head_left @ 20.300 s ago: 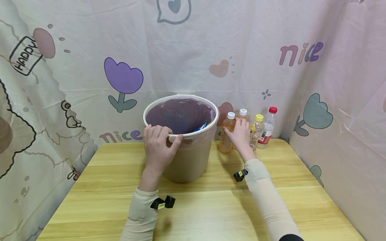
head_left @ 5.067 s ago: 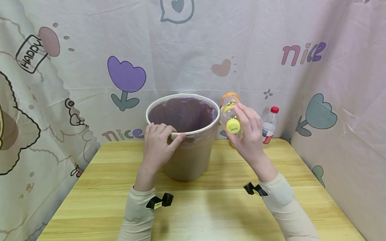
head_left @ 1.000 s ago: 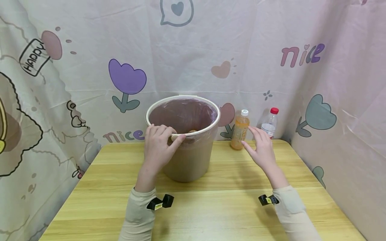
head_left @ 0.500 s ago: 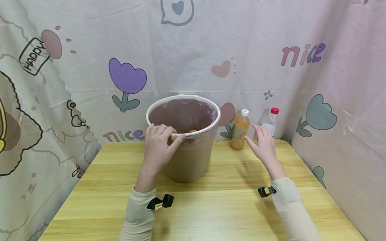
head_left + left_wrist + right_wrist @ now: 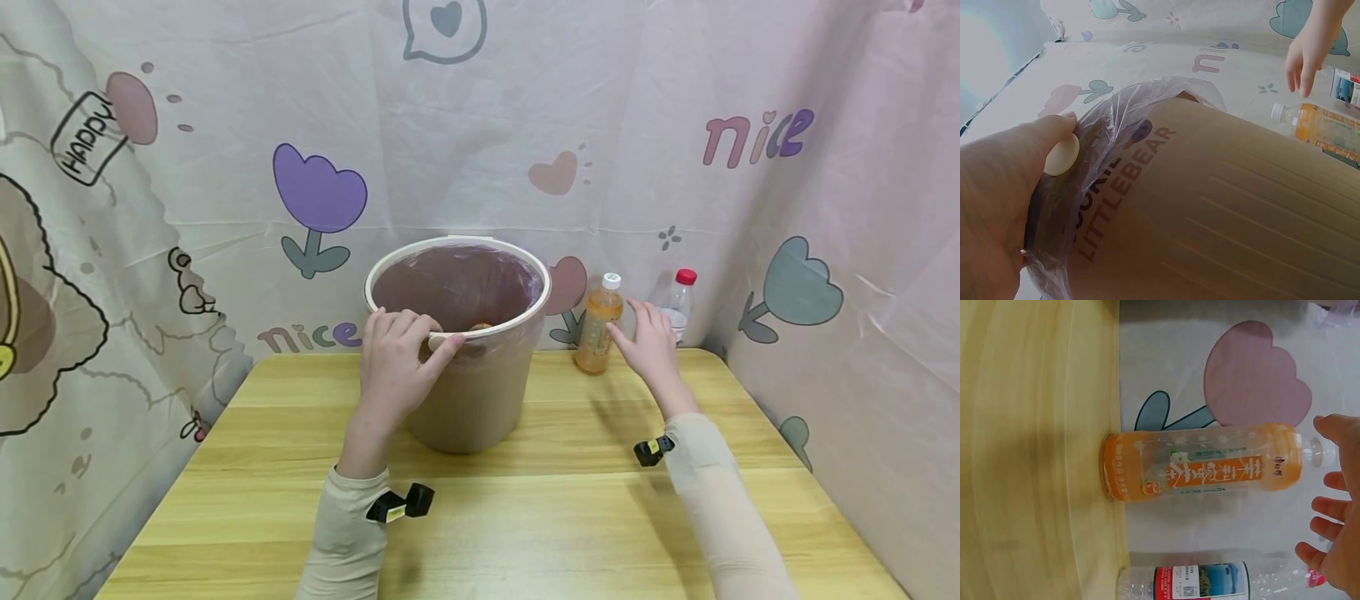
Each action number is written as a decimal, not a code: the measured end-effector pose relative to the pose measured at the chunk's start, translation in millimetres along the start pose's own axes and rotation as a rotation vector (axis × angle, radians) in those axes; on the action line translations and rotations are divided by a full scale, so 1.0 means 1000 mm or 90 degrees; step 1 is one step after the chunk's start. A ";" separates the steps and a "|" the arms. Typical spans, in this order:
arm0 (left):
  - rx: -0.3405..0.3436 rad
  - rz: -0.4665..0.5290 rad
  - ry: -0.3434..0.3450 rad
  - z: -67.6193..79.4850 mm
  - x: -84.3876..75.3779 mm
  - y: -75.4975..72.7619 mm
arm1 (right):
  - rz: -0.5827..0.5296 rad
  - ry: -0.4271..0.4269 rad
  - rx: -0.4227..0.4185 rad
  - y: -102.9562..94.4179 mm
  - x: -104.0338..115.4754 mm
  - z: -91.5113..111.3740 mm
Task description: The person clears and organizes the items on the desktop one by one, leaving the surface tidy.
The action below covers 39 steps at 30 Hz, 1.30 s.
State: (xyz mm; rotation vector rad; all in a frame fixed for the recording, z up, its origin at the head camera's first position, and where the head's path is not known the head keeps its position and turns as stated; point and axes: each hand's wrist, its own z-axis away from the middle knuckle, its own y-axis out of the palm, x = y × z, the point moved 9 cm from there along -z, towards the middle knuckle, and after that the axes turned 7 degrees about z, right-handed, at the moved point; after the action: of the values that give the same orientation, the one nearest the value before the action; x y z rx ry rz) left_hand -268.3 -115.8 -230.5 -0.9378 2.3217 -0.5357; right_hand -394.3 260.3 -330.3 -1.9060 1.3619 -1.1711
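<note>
My left hand (image 5: 393, 354) grips the front rim of a beige trash bin (image 5: 480, 400), thumb and fingers curled over the edge. A thin plastic bag (image 5: 1110, 134) lines the bin and folds down over its outside. Just inside the front rim, a bit of something orange (image 5: 480, 326) shows. My right hand (image 5: 651, 346) holds nothing, its fingers spread beside an upright orange-labelled drink bottle (image 5: 597, 329) with a white cap. In the right wrist view the fingers are close to the neck of that bottle (image 5: 1210, 464).
Behind my right hand stands a clear bottle (image 5: 684, 296) with a red cap and a red and blue label (image 5: 1204, 581), partly hidden. The wooden table (image 5: 517, 533) ends at a printed cloth (image 5: 450, 150) that hangs behind and at both sides.
Several bottles have left the table since the oldest frame, including the yellow-capped one my right hand held. Lately that hand has moved slightly forward beside the orange-labelled bottle. My left hand stays put.
</note>
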 end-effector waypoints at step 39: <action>-0.001 -0.002 0.002 0.000 -0.001 0.000 | -0.065 0.104 0.108 0.042 -0.008 -0.043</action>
State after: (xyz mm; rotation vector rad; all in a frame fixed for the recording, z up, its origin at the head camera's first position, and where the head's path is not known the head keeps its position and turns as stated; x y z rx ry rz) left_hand -267.1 -115.2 -229.9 -0.9411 2.3248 -0.5373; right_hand -453.0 255.1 -345.6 -1.8101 1.2148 -1.4723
